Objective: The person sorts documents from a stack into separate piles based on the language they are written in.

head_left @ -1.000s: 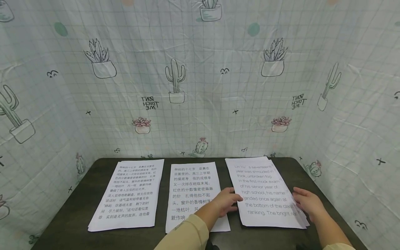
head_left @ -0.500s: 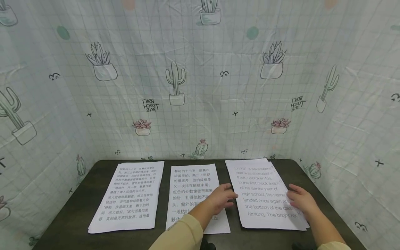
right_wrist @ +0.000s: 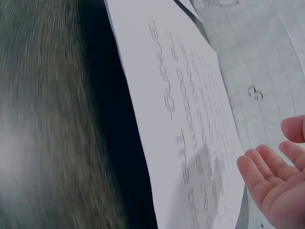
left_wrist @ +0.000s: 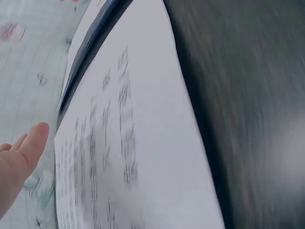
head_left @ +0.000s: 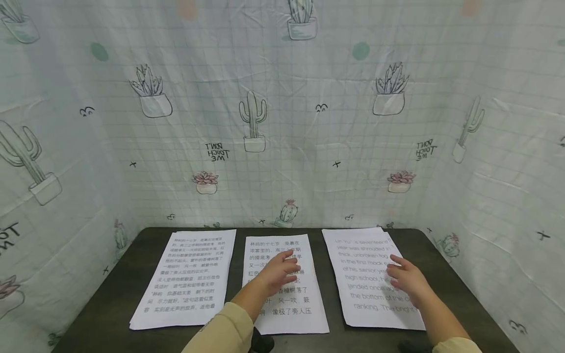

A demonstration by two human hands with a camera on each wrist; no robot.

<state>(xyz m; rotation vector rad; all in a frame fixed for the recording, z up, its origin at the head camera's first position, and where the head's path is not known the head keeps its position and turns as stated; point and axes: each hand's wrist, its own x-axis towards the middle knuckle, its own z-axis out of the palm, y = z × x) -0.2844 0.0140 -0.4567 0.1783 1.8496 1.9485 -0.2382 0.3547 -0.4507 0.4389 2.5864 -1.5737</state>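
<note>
Three stacks of printed paper lie side by side on a dark table. Over the middle stack, printed in Chinese, hovers my left hand, its fingers spread and holding nothing. My right hand is above the right edge of the English-printed stack, likewise with loose fingers and nothing in them. In the right wrist view that hand's palm faces up beside the English sheet. The left wrist view has the left fingers apart from the Chinese sheet.
The left stack of Chinese-printed sheets sits apart from both hands. Behind the dark table and at both sides hangs a pale cloth with cactus drawings.
Both hands have moved left: the left hand from the gap between the stacks to over the middle one, the right from the English stack's edge to over its sheets. That stack's edges look more even.
</note>
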